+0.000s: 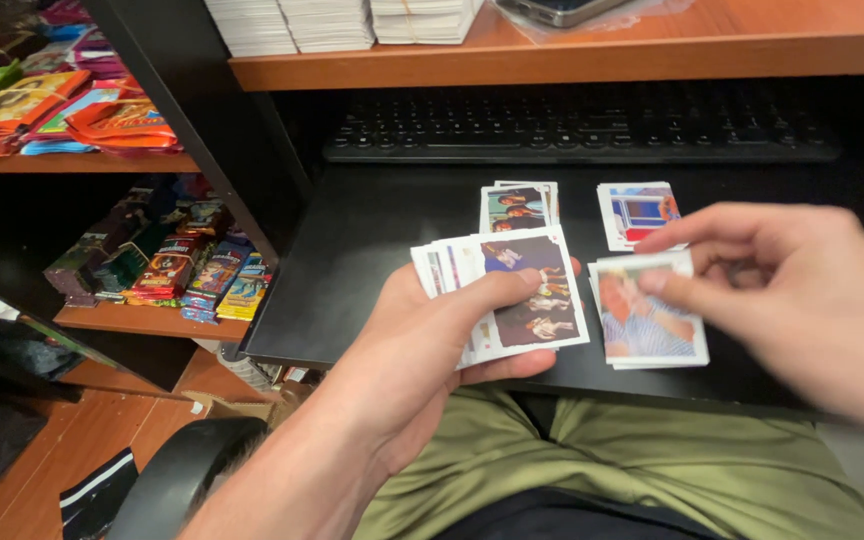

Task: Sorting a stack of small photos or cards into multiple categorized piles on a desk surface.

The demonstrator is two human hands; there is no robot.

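Observation:
My left hand (422, 350) holds a fanned stack of picture cards (522, 295) over the front edge of a black pull-out shelf (372, 250), thumb across the top card. My right hand (802, 300) pinches a single card (647, 320) between thumb and fingers, just above a small pile near the shelf's front edge. Two more card piles lie farther back: one (517, 207) in the middle and one (637, 213) to its right.
A black keyboard (582, 125) sits at the back of the shelf under a wooden desktop (572, 55) with white card stacks (332, 22). Shelves on the left hold colourful packets (182, 265). My green trousers (632, 460) are below.

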